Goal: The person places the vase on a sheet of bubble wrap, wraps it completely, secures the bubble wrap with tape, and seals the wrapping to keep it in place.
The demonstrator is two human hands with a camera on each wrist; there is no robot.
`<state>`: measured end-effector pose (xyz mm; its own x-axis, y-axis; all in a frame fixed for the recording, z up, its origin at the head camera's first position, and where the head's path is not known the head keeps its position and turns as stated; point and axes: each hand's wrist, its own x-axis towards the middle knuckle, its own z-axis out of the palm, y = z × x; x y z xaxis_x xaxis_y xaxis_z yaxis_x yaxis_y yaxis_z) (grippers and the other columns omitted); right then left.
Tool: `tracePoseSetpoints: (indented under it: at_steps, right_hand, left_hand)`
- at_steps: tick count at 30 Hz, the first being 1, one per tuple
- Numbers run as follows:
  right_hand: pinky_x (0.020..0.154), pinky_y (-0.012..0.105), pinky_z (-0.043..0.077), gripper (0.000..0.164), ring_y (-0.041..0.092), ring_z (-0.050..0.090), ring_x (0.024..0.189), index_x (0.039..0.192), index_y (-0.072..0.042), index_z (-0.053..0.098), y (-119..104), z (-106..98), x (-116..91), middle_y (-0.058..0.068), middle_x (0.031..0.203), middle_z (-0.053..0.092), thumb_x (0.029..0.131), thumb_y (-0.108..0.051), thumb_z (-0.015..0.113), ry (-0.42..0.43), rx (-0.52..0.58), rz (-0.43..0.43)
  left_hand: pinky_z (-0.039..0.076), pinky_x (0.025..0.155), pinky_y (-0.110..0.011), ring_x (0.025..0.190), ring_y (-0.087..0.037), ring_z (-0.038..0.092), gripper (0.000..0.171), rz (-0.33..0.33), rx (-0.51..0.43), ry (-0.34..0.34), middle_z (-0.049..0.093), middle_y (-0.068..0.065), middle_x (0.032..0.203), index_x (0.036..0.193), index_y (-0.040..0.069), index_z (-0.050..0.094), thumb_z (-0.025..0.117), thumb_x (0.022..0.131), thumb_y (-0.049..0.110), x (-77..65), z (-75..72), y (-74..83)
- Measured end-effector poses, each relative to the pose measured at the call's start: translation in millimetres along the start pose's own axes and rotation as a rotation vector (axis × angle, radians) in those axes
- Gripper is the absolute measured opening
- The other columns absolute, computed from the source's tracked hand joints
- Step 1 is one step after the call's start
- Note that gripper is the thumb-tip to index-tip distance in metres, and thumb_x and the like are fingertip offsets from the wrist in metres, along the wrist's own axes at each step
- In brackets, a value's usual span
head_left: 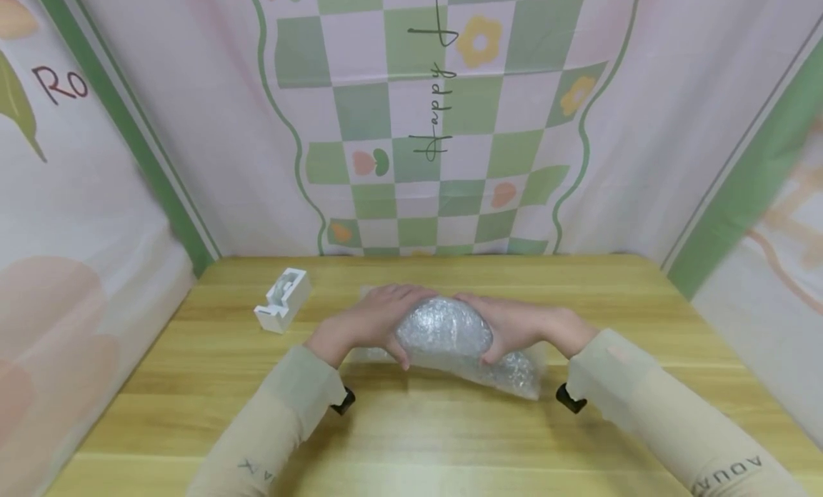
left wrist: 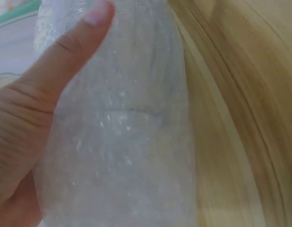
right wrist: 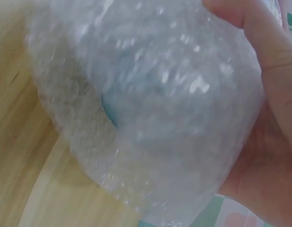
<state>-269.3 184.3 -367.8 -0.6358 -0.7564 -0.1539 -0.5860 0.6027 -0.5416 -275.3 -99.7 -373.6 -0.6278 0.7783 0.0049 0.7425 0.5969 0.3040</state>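
A bundle of clear bubble wrap [head_left: 445, 333] lies at the middle of the table, bulging upward between my two hands. My left hand [head_left: 384, 318] grips its left side, thumb toward me and fingers over the far side. On the opposite side my right hand [head_left: 511, 324] holds it the same way. Loose flaps of the bubble wrap [right wrist: 136, 94] spread beyond both hands. Through the layers in the right wrist view shows a bluish curved edge [right wrist: 109, 111]; what that inner thing is, I cannot tell. The left thumb [left wrist: 72, 49] lies along the wrap in the left wrist view.
A white tape dispenser [head_left: 283, 300] with a roll of tape stands at the back left of the wooden table [head_left: 418, 440]. Patterned cloth [head_left: 424, 126] hangs behind the table and along both sides. Dark bands sit at both wrists.
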Motion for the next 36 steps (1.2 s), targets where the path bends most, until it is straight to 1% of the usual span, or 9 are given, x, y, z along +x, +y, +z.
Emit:
tracePoseSetpoints:
  at_steps: [6,9,13,16,20,23,27,30,36]
  right_hand:
    - [0.101,0.054,0.050,0.110,0.034,0.054,0.124,0.157,0.002,0.024,-3.9,3.5,-2.7,0.019,0.145,0.047,0.069,-0.015,0.089,0.015,0.006,0.020]
    - [0.101,0.053,0.050,0.113,0.035,0.054,0.123,0.157,0.003,0.022,-5.9,6.0,-4.2,0.021,0.147,0.047,0.070,-0.019,0.090,0.026,-0.003,0.030]
    - [0.101,0.051,0.050,0.115,0.033,0.056,0.122,0.158,0.002,0.020,-5.7,9.4,-5.0,0.021,0.147,0.047,0.071,-0.023,0.091,0.038,-0.009,0.045]
    - [0.101,0.051,0.050,0.115,0.032,0.056,0.122,0.159,0.001,0.020,-3.6,11.0,-4.6,0.021,0.147,0.047,0.071,-0.023,0.090,0.047,0.013,0.045]
    - [0.102,0.053,0.049,0.114,0.034,0.055,0.123,0.159,0.000,0.021,0.3,11.7,-5.0,0.023,0.147,0.047,0.071,-0.024,0.089,0.064,0.061,0.051]
    - [0.102,0.053,0.049,0.113,0.034,0.055,0.124,0.159,0.001,0.021,1.9,11.5,-5.7,0.023,0.147,0.047,0.071,-0.026,0.088,0.071,0.080,0.046]
    - [0.096,0.051,0.054,0.114,0.034,0.057,0.119,0.159,0.000,0.019,2.0,10.1,-6.3,0.023,0.143,0.048,0.073,-0.026,0.087,0.070,0.125,0.051]
    - [0.092,0.051,0.056,0.117,0.035,0.058,0.116,0.161,-0.001,0.012,3.2,9.1,-6.7,0.026,0.141,0.047,0.074,-0.027,0.086,0.064,0.179,0.094]
    - [0.096,0.055,0.053,0.127,0.037,0.058,0.117,0.162,-0.002,-0.003,4.9,8.0,-4.9,0.034,0.144,0.043,0.077,-0.040,0.084,0.062,0.172,0.188]
  left_hand:
    - [0.020,0.123,-0.052,0.149,-0.029,0.030,0.126,-0.043,0.095,-0.010,0.032,-0.008,0.164,0.163,0.015,0.022,0.096,0.065,0.041,-0.1,1.6,0.7]
    - [0.023,0.122,-0.054,0.150,-0.031,0.028,0.124,-0.031,0.180,0.005,0.029,-0.007,0.165,0.162,0.015,0.022,0.095,0.067,0.045,-0.3,4.5,0.8]
    - [0.030,0.118,-0.056,0.149,-0.032,0.028,0.123,0.000,0.297,0.056,0.026,-0.006,0.166,0.162,0.014,0.021,0.093,0.069,0.049,-2.3,11.3,-1.8]
    - [0.031,0.117,-0.057,0.150,-0.033,0.026,0.119,0.007,0.334,0.078,0.023,-0.008,0.167,0.163,0.012,0.018,0.089,0.075,0.048,-6.0,15.1,-3.6]
    - [0.026,0.119,-0.061,0.154,-0.036,0.016,0.109,0.005,0.290,0.069,0.015,-0.013,0.169,0.163,0.007,0.013,0.082,0.086,0.042,-11.4,16.5,-4.0]
    - [0.022,0.120,-0.061,0.155,-0.036,0.010,0.103,-0.002,0.251,0.053,0.009,-0.013,0.171,0.164,0.006,0.010,0.076,0.092,0.038,-14.4,16.2,-4.0]
    - [0.019,0.121,-0.058,0.155,-0.035,0.006,0.093,-0.015,0.261,0.041,0.005,-0.014,0.171,0.164,0.004,0.009,0.067,0.099,0.036,-16.0,15.5,-4.9]
    - [0.016,0.123,-0.055,0.155,-0.035,0.003,0.085,-0.024,0.255,0.037,0.003,-0.015,0.170,0.164,0.003,0.008,0.060,0.103,0.032,-15.9,15.1,-5.6]
    - [0.016,0.123,-0.052,0.155,-0.036,0.006,0.082,-0.020,0.233,0.053,0.005,-0.018,0.169,0.163,0.000,0.009,0.059,0.104,0.027,-14.3,15.9,-8.6]
